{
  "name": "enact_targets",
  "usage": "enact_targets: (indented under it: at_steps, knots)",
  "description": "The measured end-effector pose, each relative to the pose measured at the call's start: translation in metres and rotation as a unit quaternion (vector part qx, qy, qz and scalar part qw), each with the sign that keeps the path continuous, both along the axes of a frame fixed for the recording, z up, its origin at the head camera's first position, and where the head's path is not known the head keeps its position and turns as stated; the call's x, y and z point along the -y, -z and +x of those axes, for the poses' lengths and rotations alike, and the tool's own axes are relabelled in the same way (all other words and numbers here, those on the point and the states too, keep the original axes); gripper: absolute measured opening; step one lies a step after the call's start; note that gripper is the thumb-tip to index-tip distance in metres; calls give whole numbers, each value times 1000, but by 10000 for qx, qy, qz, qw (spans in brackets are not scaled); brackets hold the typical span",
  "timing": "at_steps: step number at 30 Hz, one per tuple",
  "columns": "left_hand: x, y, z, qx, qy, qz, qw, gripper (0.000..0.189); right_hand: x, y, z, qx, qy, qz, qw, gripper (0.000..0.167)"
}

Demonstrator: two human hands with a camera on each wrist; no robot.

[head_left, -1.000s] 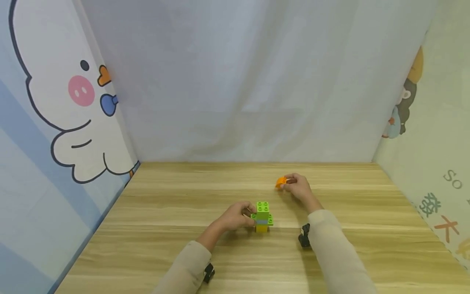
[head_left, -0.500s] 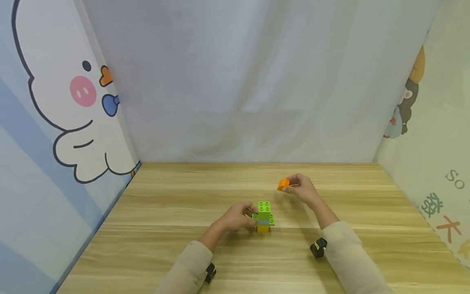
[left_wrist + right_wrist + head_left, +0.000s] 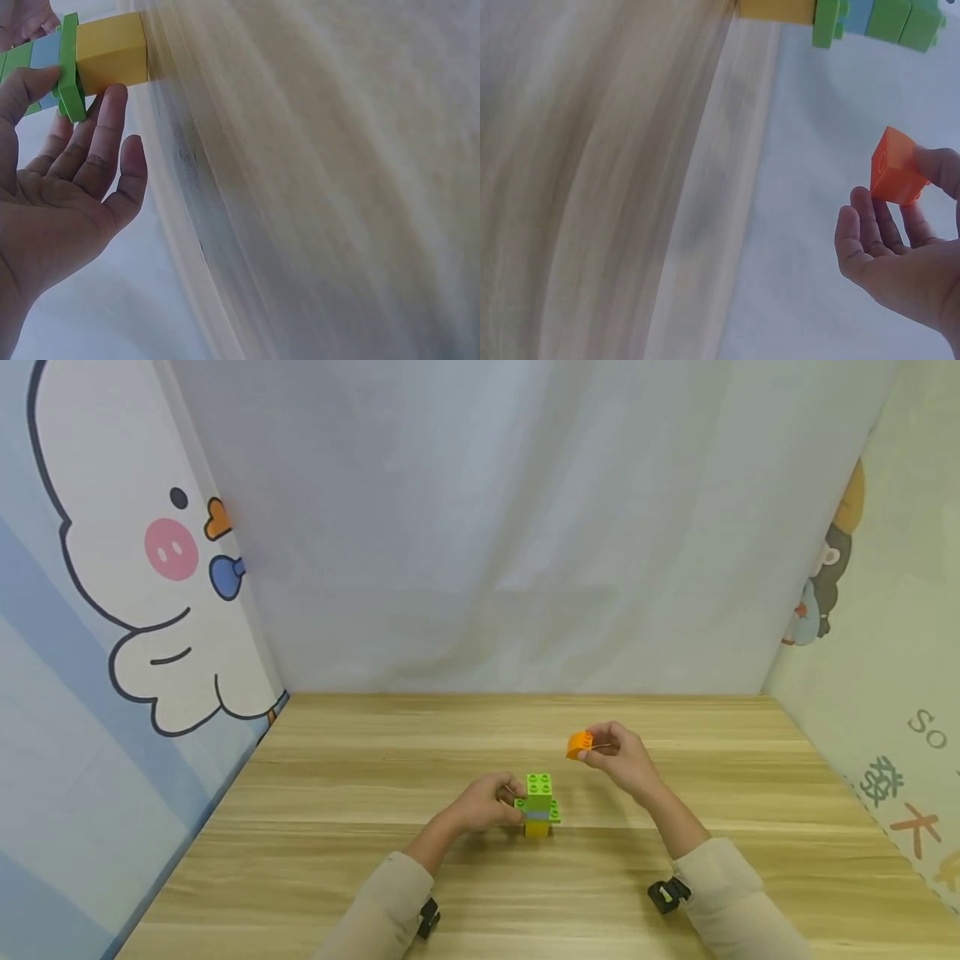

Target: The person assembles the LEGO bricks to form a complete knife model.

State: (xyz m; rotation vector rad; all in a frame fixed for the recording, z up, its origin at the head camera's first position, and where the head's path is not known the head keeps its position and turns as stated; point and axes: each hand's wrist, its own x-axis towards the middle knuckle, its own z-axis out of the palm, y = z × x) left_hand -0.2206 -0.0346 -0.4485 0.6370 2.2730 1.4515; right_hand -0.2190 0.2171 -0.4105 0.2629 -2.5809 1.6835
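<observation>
A small stack of toy bricks (image 3: 538,806) stands upright on the table: yellow at the base, then a wider green plate, a grey-blue layer and green on top with studs showing. My left hand (image 3: 483,802) holds its left side; in the left wrist view the thumb lies on the grey-blue layer (image 3: 46,51) and fingers reach under the green plate (image 3: 71,67). Up and to the right of the stack, my right hand (image 3: 618,760) pinches an orange brick (image 3: 579,745) with a curved side, between thumb and fingers in the right wrist view, raised above the table.
The wooden table (image 3: 360,760) runs back to a pale curtain (image 3: 480,527). A printed cartoon panel (image 3: 150,568) borders the left side and another panel (image 3: 885,710) the right. Black wrist cameras (image 3: 667,895) hang beside both sleeves.
My right hand has come slightly back toward me and right, turning the orange brick as its forearm swung outward. My left hand has stayed on the stack.
</observation>
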Motion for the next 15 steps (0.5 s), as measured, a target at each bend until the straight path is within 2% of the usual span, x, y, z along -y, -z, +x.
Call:
enact_targets:
  at_steps: [15]
  knots:
    - [4,1,2,-308,40,-66,9995,26,19,-12,27,-373,-158,-331,9986,37]
